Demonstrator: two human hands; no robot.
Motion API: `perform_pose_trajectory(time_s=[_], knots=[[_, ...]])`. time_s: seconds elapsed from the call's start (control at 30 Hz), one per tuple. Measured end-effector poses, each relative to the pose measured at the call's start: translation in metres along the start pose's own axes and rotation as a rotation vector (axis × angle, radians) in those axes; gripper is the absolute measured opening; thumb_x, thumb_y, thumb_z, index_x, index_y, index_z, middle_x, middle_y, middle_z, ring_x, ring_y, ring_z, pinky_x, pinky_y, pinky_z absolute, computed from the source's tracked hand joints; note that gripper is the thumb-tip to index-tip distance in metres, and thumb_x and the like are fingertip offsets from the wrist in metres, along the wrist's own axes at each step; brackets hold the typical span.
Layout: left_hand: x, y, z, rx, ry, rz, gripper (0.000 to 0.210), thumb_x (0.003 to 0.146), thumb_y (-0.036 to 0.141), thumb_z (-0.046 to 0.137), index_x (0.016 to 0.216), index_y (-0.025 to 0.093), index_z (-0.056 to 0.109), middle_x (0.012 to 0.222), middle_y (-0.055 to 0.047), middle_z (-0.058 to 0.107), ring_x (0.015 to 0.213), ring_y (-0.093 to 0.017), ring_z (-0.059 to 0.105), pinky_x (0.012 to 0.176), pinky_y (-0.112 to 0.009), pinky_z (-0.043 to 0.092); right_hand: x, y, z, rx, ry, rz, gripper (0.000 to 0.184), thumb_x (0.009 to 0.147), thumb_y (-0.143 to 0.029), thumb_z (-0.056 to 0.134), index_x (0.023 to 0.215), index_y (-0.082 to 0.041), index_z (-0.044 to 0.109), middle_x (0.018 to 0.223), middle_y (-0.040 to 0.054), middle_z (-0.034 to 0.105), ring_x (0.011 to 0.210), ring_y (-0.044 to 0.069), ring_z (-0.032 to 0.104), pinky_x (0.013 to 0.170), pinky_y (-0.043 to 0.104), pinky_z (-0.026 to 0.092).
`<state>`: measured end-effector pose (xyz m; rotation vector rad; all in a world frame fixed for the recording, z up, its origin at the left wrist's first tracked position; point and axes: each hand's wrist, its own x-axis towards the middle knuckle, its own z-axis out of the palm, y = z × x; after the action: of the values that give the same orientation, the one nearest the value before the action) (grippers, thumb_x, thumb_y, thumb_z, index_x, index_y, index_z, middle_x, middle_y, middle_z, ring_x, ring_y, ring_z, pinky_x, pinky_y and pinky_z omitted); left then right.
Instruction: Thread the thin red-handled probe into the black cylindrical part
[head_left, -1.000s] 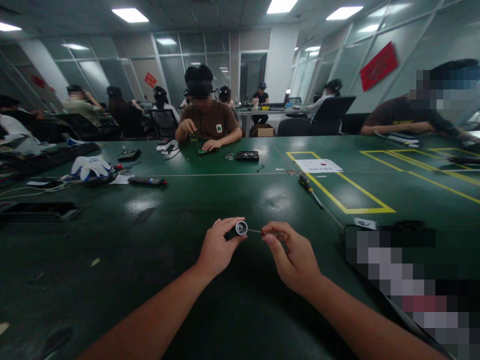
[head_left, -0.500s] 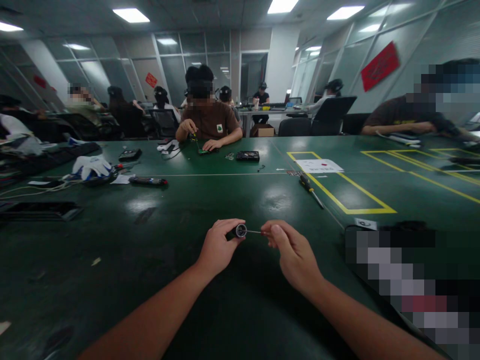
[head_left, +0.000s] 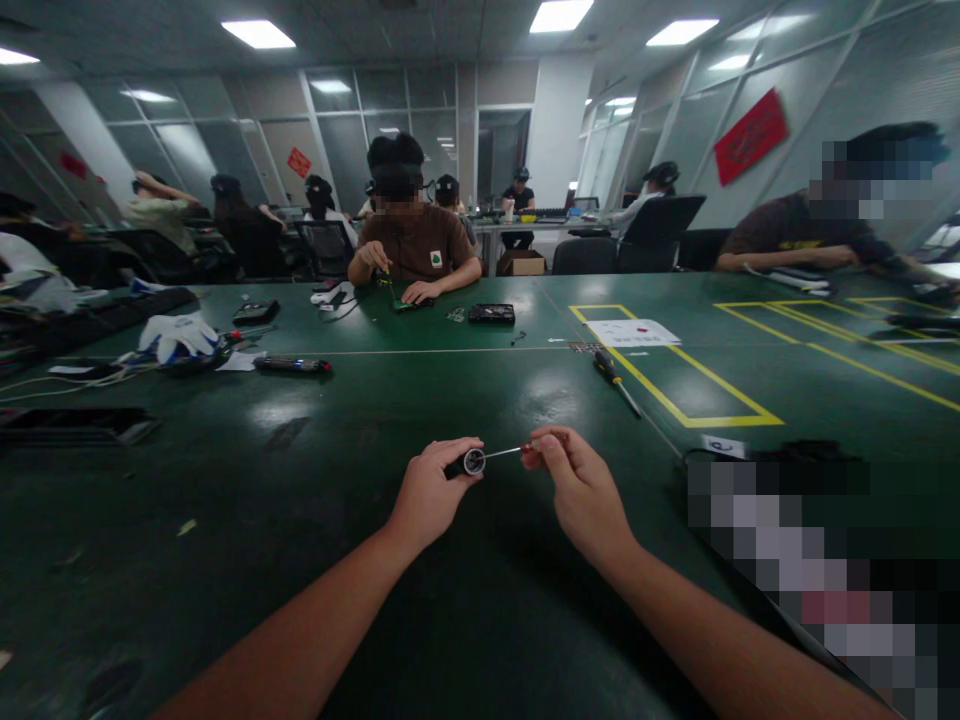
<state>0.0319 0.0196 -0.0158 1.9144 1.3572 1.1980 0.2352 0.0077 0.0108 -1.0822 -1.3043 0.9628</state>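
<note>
My left hand point(head_left: 433, 492) is closed around a black cylinder point(head_left: 473, 461) with a round, silver-rimmed end that faces right and toward me. Most of the cylinder is hidden by my fingers. Across from it, my right hand point(head_left: 586, 490) pinches a thin screwdriver point(head_left: 504, 453) with a metal shaft and a bit of red at the handle. The shaft points left, and its tip is at the rimmed end; how deep it sits I cannot tell. Both hands are above the green table point(head_left: 375, 620).
A yellow-black screwdriver point(head_left: 616, 381) lies ahead on the right, near a white paper point(head_left: 634, 332). White gloves point(head_left: 178, 338) and a dark pen-shaped tool point(head_left: 292, 364) lie at left. A black box-like part point(head_left: 491, 313) lies beside a co-worker point(head_left: 416, 245) opposite.
The right hand and screwdriver have tilted slightly, the handle end now higher than the tip. A little more of the shaft's shine shows. The whole view has shifted slightly.
</note>
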Motion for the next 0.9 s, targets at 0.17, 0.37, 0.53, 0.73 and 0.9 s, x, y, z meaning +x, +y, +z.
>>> perform_pose_trajectory(time_s=[0.17,0.37,0.53,0.73,0.9], knots=[[0.001,0.000,-0.002,-0.012,0.025,0.002,0.038,0.081,0.008,0.074,0.115,0.025,0.075,0.121,-0.005,0.075,0.116,-0.023,0.067,0.107,-0.047,0.049,0.009,0.004,-0.001,0.422,-0.051,0.312,0.035,0.091,-0.054,0.063,0.086,-0.020,0.062,0.067,-0.0015,0.056,0.059,0.016,0.056,0.072,0.039,0.057],[0.001,-0.002,0.000,-0.014,0.056,-0.028,0.039,0.081,0.012,0.076,0.117,0.025,0.075,0.121,-0.005,0.074,0.116,-0.024,0.066,0.108,-0.047,0.048,0.006,0.003,-0.003,0.112,0.079,-0.012,0.033,0.094,-0.054,0.062,0.100,-0.021,0.064,0.087,0.0037,0.069,0.078,0.019,0.067,0.078,0.037,0.056],[0.000,-0.001,0.000,-0.009,0.049,-0.032,0.040,0.079,0.011,0.077,0.117,0.025,0.075,0.120,-0.005,0.074,0.115,-0.024,0.067,0.106,-0.046,0.049,-0.002,0.000,-0.003,-0.107,-0.003,-0.134,0.029,0.100,-0.049,0.054,0.106,-0.021,0.062,0.088,0.0040,0.070,0.081,0.020,0.068,0.079,0.036,0.056],[0.000,0.000,-0.001,-0.001,0.046,-0.020,0.040,0.080,0.011,0.077,0.117,0.025,0.075,0.119,-0.005,0.074,0.115,-0.024,0.067,0.106,-0.045,0.049,-0.006,0.002,-0.004,-0.195,-0.039,-0.191,0.026,0.103,-0.046,0.051,0.110,-0.023,0.061,0.092,0.0040,0.072,0.086,0.020,0.071,0.080,0.034,0.055],[0.000,-0.004,0.000,-0.005,0.048,-0.010,0.040,0.080,0.011,0.076,0.118,0.025,0.074,0.119,-0.005,0.074,0.114,-0.024,0.067,0.105,-0.045,0.050,-0.009,-0.004,-0.006,-0.284,-0.110,-0.227,0.021,0.104,-0.040,0.049,0.113,-0.024,0.061,0.081,0.0006,0.068,0.076,0.018,0.068,0.072,0.031,0.052]])
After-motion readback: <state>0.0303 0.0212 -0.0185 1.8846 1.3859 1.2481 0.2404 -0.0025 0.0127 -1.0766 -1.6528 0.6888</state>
